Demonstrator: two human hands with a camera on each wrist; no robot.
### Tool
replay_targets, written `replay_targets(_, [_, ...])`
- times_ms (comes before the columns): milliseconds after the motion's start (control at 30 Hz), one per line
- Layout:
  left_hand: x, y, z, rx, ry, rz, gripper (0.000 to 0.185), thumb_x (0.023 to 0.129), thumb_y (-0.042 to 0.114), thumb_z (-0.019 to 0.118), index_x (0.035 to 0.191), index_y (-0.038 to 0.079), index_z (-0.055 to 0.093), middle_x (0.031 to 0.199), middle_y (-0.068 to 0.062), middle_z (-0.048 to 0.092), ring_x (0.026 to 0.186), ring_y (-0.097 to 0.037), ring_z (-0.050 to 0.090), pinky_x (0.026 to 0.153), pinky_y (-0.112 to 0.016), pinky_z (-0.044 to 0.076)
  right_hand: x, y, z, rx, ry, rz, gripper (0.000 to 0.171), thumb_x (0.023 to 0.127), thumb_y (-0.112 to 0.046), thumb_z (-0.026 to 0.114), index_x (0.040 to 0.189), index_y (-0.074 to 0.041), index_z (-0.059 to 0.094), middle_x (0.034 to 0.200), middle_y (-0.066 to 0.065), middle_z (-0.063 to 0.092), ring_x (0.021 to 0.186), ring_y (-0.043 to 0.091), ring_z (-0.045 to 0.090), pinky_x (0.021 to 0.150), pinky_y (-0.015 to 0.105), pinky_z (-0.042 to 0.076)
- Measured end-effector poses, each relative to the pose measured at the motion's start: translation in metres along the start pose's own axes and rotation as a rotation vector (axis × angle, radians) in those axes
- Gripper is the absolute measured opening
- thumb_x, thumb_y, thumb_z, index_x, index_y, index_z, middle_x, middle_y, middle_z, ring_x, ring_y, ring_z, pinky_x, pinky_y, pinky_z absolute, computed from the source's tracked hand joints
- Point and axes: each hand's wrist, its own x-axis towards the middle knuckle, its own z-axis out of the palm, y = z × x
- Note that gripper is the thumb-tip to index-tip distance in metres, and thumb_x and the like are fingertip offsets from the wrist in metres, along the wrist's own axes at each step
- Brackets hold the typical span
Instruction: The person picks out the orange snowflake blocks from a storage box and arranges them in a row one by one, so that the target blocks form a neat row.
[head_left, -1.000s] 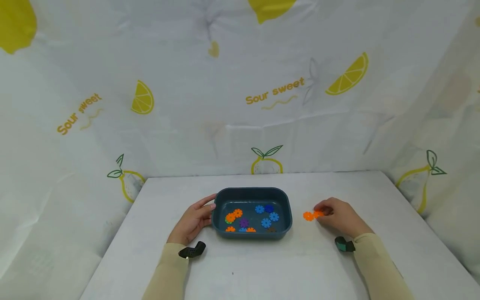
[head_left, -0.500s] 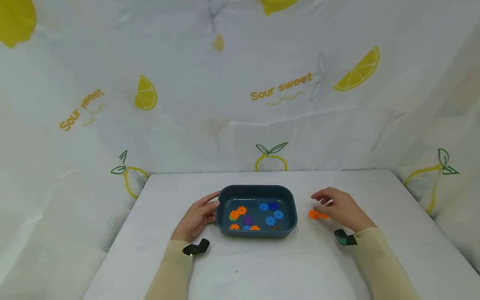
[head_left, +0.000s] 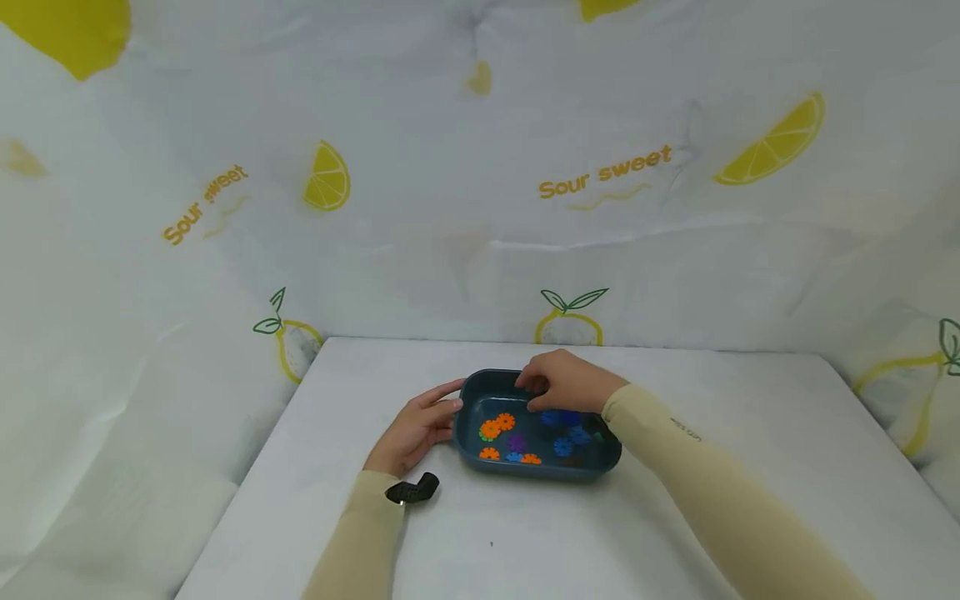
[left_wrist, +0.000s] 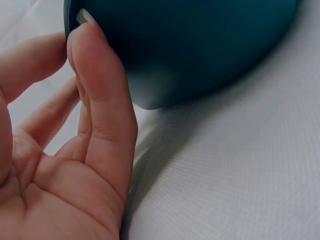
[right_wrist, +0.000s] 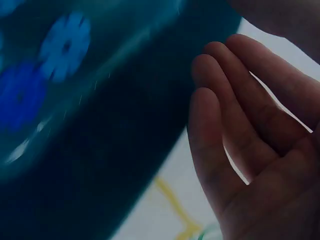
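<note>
A dark teal plastic tray (head_left: 536,470) sits on the table with several snowflake building discs in it. Orange discs (head_left: 506,422) and a purple disc (head_left: 516,442) lie in its left half, blue discs (head_left: 562,447) in its right. My left hand (head_left: 412,432) holds the tray's left side; in the left wrist view the fingers (left_wrist: 102,85) lie against its wall and rim. Over the tray's back right is my right hand (head_left: 566,382), fingers loosely bent. Nothing shows between its fingers (right_wrist: 207,120) in the right wrist view. My right forearm covers part of the tray's right end.
The white table (head_left: 420,546) spreads around the tray. A white curtain (head_left: 420,250) with lemon prints hangs right behind the table's far edge. A black wrist strap part (head_left: 412,489) shows at my left cuff.
My right hand has left two orange discs on the table at right and moved left over the tray; those discs are now out of sight. My left hand stays at the tray.
</note>
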Motion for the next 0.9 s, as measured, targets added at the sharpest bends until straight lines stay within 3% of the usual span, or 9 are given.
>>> replay_targets(167, [0.004, 0.003, 0.005, 0.009, -0.036, 0.004, 0.055, 0.104, 0.032, 0.075, 0.156, 0.024, 0.059, 0.123, -0.007, 0.076, 0.091, -0.019, 0.07, 0.086, -0.032, 0.061, 0.024, -0.012, 0.02, -0.055, -0.06, -0.029, 0.037, 0.095, -0.021, 0.086, 0.129, -0.009, 0.078, 0.119, 0.006, 0.075, 0.101, 0.016, 0.067, 0.096, 0.038, 0.06])
replay_targets(433, [0.008, 0.001, 0.004, 0.004, -0.043, 0.02, 0.053, 0.105, 0.03, 0.073, 0.155, 0.023, 0.06, 0.119, -0.005, 0.078, 0.088, -0.017, 0.07, 0.083, -0.03, 0.061, 0.042, -0.026, 0.041, -0.086, -0.114, -0.028, 0.041, 0.092, -0.024, 0.089, 0.127, -0.008, 0.078, 0.121, 0.005, 0.075, 0.107, 0.019, 0.069, 0.103, 0.044, 0.059])
replay_targets(667, [0.004, -0.002, 0.002, -0.019, -0.05, 0.022, 0.053, 0.106, 0.028, 0.072, 0.156, 0.022, 0.059, 0.116, -0.003, 0.078, 0.086, -0.016, 0.07, 0.082, -0.03, 0.061, 0.051, -0.027, 0.056, -0.137, -0.149, -0.022, 0.032, 0.088, -0.026, 0.092, 0.118, -0.017, 0.082, 0.11, -0.007, 0.075, 0.098, 0.006, 0.067, 0.1, 0.034, 0.06])
replay_targets(900, [0.0, 0.0, -0.002, -0.018, -0.032, 0.023, 0.054, 0.104, 0.032, 0.074, 0.156, 0.025, 0.06, 0.119, -0.006, 0.076, 0.09, -0.017, 0.07, 0.083, -0.03, 0.061, 0.055, -0.032, 0.061, -0.19, -0.147, -0.062, 0.027, 0.087, -0.023, 0.093, 0.111, -0.015, 0.084, 0.102, -0.007, 0.069, 0.091, 0.006, 0.062, 0.093, 0.031, 0.06])
